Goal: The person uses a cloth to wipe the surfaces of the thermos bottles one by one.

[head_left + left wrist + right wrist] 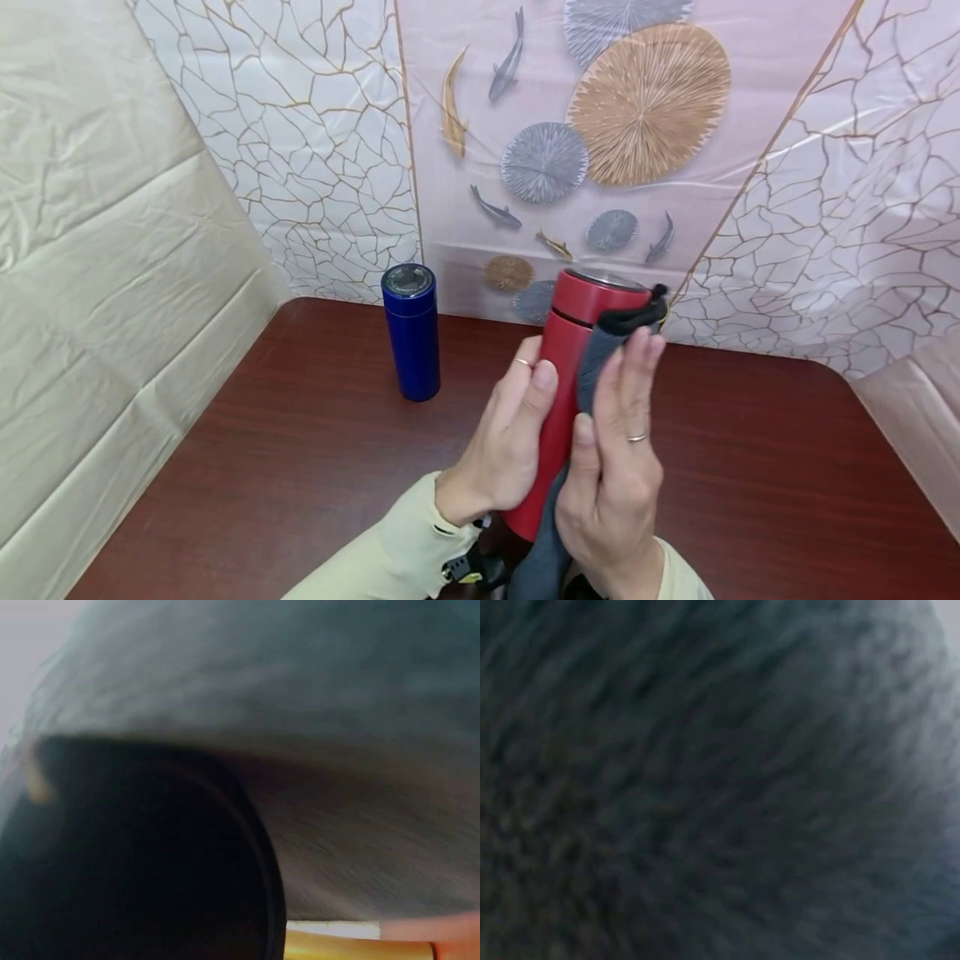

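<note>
A red thermos bottle (pixel 558 417) with a silver-topped lid leans to the right above the table. My left hand (pixel 498 442) grips its left side, thumb along the front. Along the bottle's right side lies a dark grey cloth (pixel 546 554), its upper end trimmed in black with a small black cord end. My right hand (pixel 615 475) holds this cloth against the bottle, fingers pointing up and thumb in front. Dark grey fabric (pixel 720 780) fills the right wrist view; in the left wrist view, grey fabric (pixel 300 682) hangs over a dark round shape.
A blue thermos bottle (pixel 412 333) stands upright on the dark red-brown table (pixel 300 433), left of my hands. Behind the table hangs a patterned sheet (pixel 322 125). Beige cloth (pixel 97 275) closes off the left side.
</note>
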`<action>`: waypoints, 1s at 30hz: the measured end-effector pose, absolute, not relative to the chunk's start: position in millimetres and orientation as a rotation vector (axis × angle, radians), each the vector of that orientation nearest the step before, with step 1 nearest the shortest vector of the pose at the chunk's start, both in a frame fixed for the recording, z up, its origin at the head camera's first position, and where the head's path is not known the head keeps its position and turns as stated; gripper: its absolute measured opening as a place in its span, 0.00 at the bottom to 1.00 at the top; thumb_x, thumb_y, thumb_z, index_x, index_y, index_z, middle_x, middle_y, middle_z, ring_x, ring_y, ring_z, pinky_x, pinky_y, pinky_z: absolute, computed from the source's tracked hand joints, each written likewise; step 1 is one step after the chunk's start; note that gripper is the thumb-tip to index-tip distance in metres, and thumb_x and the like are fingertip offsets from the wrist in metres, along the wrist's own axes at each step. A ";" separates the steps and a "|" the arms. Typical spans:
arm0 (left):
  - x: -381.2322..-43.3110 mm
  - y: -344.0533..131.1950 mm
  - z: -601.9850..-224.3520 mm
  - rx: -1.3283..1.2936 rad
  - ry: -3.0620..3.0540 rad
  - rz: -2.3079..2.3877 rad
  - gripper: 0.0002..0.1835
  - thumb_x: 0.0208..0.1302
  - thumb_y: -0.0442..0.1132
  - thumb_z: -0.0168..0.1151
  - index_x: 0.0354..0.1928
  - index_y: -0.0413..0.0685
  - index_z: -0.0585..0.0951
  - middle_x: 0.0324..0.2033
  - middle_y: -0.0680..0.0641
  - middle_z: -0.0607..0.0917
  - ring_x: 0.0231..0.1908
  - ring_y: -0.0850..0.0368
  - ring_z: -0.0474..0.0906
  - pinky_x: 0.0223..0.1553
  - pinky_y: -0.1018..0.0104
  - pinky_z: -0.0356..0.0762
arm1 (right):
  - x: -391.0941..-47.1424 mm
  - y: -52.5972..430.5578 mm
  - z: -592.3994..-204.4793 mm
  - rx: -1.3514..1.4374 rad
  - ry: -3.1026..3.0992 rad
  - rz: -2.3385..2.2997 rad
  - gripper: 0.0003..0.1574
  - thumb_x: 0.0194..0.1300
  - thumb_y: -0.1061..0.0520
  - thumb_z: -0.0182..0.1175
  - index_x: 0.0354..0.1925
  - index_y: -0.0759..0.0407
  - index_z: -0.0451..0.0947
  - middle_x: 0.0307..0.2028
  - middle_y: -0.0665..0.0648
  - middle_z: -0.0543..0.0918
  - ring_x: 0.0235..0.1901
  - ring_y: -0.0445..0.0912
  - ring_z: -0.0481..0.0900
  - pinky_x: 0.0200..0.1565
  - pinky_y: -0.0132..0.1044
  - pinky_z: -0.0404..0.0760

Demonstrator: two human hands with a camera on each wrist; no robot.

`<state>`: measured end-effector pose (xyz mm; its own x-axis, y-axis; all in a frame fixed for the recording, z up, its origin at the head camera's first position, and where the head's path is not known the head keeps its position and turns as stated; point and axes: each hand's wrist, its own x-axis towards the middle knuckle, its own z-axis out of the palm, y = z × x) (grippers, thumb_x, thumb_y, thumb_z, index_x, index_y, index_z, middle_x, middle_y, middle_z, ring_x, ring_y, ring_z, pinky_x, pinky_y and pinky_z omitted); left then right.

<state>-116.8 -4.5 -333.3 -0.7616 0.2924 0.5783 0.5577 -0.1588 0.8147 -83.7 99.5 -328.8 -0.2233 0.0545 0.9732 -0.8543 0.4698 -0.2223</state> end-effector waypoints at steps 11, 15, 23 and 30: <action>-113.3 -3.2 -336.9 -1.014 -2.013 -1.957 0.23 0.82 0.53 0.38 0.66 0.48 0.67 0.42 0.44 0.84 0.40 0.63 0.81 0.45 0.67 0.82 | -86.8 104.0 -324.7 0.665 -1.517 1.078 0.30 0.76 0.66 0.51 0.71 0.78 0.61 0.77 0.74 0.57 0.81 0.58 0.50 0.80 0.46 0.52; -116.6 -12.5 -327.5 -0.948 -1.894 -2.015 0.22 0.83 0.50 0.37 0.66 0.46 0.69 0.48 0.42 0.82 0.48 0.56 0.80 0.53 0.64 0.79 | -84.7 93.6 -335.7 0.753 -1.566 0.969 0.30 0.79 0.61 0.48 0.72 0.75 0.61 0.78 0.67 0.57 0.81 0.56 0.50 0.80 0.45 0.51; -123.8 -48.8 -301.1 -0.633 -1.610 -2.178 0.27 0.82 0.55 0.31 0.65 0.44 0.69 0.48 0.49 0.80 0.48 0.54 0.79 0.52 0.62 0.78 | -79.8 71.6 -365.9 1.018 -1.634 0.768 0.28 0.80 0.61 0.45 0.68 0.80 0.65 0.76 0.70 0.60 0.80 0.60 0.52 0.80 0.46 0.53; -126.0 -66.5 -294.1 -0.574 -1.577 -2.164 0.24 0.80 0.57 0.34 0.60 0.48 0.71 0.43 0.52 0.80 0.40 0.57 0.80 0.44 0.62 0.80 | -77.4 67.4 -378.3 1.064 -1.671 0.780 0.26 0.80 0.60 0.46 0.67 0.78 0.68 0.75 0.69 0.62 0.79 0.62 0.53 0.79 0.47 0.54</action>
<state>-126.0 -66.5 -294.1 -0.8356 -0.0781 0.5437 0.5415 -0.2835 0.7914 -77.4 67.4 -378.3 -0.1477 -0.2895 0.9457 -0.9109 0.4123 -0.0161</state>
